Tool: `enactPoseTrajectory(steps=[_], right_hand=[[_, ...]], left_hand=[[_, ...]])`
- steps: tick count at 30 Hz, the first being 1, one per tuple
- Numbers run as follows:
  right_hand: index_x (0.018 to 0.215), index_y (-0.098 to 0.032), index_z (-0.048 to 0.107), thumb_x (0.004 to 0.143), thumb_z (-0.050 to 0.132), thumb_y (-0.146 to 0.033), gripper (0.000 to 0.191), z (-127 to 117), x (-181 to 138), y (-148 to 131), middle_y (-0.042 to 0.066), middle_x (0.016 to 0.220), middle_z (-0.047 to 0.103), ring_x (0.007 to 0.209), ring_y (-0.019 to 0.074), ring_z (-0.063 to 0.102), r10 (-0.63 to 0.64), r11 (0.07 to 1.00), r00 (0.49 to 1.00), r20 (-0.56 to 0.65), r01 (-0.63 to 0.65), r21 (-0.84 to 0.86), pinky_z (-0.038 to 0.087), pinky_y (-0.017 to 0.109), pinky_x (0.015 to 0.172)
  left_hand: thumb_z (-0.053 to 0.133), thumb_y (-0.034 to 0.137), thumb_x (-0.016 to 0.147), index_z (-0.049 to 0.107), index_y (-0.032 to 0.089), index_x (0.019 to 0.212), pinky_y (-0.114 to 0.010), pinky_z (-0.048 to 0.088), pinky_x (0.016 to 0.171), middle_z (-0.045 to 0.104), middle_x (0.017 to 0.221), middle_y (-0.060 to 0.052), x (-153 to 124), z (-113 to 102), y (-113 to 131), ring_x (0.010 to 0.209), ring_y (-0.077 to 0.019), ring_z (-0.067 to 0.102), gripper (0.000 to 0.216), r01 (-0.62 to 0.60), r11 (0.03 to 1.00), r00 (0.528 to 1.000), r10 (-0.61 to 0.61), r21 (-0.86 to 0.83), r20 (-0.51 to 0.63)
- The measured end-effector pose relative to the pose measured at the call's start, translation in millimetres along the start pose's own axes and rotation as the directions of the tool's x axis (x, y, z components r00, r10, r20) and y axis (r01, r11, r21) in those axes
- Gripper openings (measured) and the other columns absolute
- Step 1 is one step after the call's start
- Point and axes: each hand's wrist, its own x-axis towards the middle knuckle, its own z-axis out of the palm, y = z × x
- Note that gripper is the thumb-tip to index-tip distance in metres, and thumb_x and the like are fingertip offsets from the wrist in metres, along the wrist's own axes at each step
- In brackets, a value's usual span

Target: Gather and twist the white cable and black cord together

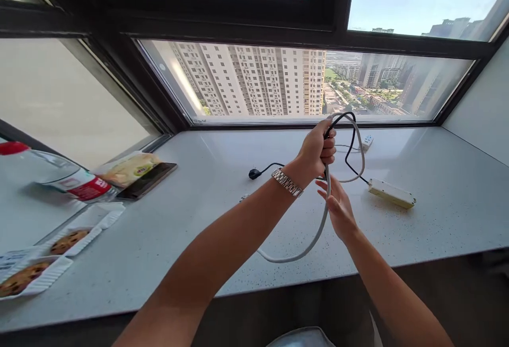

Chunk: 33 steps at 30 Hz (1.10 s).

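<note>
My left hand [318, 148], with a metal watch on its wrist, is closed around a white cable [318, 234] and a black cable [350, 151]. Both cables loop up and out to the right of the fist. Just below, my right hand [338, 206] has its fingers apart beside the white cable, which passes in front of them; firm contact cannot be made out. The black cable runs to a long yellowish-white box [392, 193] on the right. A black plug [254, 174] lies left of my hands. My left forearm hides part of the white cable.
On the white sill [191, 177] at left are a clear bottle [85, 181] lying on its side, a food packet [131, 168], a dark flat object [149, 180] and cookies [69, 241] in a white tray. A white socket piece [368, 143] lies near the window frame.
</note>
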Motion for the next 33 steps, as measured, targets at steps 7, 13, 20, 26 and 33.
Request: enactPoseTrajectory(steps=[7, 13, 20, 26, 33], right_hand=[[0.074, -0.02, 0.06, 0.076, 0.064, -0.041, 0.021, -7, -8, -38, 0.003, 0.073, 0.063, 0.076, 0.0207, 0.056, 0.186, 0.981, 0.954, 0.237, -0.165, -0.105, 0.045, 0.037, 0.082], [0.082, -0.02, 0.056, 0.08, 0.065, -0.042, 0.024, -46, -12, -68, -0.005, 0.055, 0.049, 0.049, 0.0126, 0.047, 0.322, 0.892, 0.828, 0.458, -0.428, 0.146, 0.05, 0.035, 0.068], [0.091, -0.017, 0.066, 0.081, 0.067, -0.047, 0.031, -108, 2, -135, -0.005, 0.051, 0.043, 0.044, 0.0099, 0.036, 0.508, 0.85, 0.778, 0.369, -0.385, -0.359, 0.041, 0.026, 0.048], [0.062, -0.017, 0.064, 0.068, 0.073, -0.059, 0.043, -141, 32, -132, -0.001, 0.045, 0.045, 0.038, 0.0099, 0.037, 0.738, 0.47, 0.663, 0.13, -0.365, -0.803, 0.029, 0.023, 0.037], [0.037, -0.019, 0.046, 0.065, 0.076, -0.023, 0.042, -172, 88, -101, 0.004, 0.043, 0.041, 0.057, 0.0239, 0.052, 0.187, -0.212, 0.977, -0.102, -0.061, -0.975, 0.036, 0.037, 0.055]], left_hand=[[0.045, 0.033, 0.093, 0.034, 0.02, 0.057, -0.015, 0.011, 0.028, 0.015, 0.037, 0.012, -7, -7, 26, 0.026, -0.0029, 0.013, 0.04, -0.08, 0.997, 0.996, 0.08, -0.006, -0.027], [0.05, 0.038, 0.091, 0.048, 0.018, 0.069, -0.014, 0.018, 0.029, 0.02, 0.04, 0.012, -6, -10, 49, 0.025, -0.0023, 0.02, 0.03, -0.184, 0.982, 0.982, 0.186, 0.05, -0.039], [0.042, 0.049, 0.095, 0.06, 0.013, 0.085, -0.017, 0.038, 0.039, 0.038, 0.045, 0.007, 0, -30, 57, 0.032, -0.0052, 0.042, 0.042, -0.199, 0.98, 0.977, 0.2, 0.02, -0.067], [0.034, 0.051, 0.096, 0.066, 0.01, 0.087, -0.021, 0.043, 0.039, 0.03, 0.035, 0.008, -10, -47, 33, 0.027, -0.0073, 0.035, 0.052, -0.081, 0.997, 0.997, 0.081, -0.002, -0.019], [0.045, 0.049, 0.092, 0.07, 0.014, 0.096, -0.027, 0.052, 0.044, 0.031, 0.036, 0.008, -31, -67, 4, 0.028, -0.0079, 0.03, 0.043, 0.057, 0.937, 0.924, -0.18, 0.344, 0.338]])
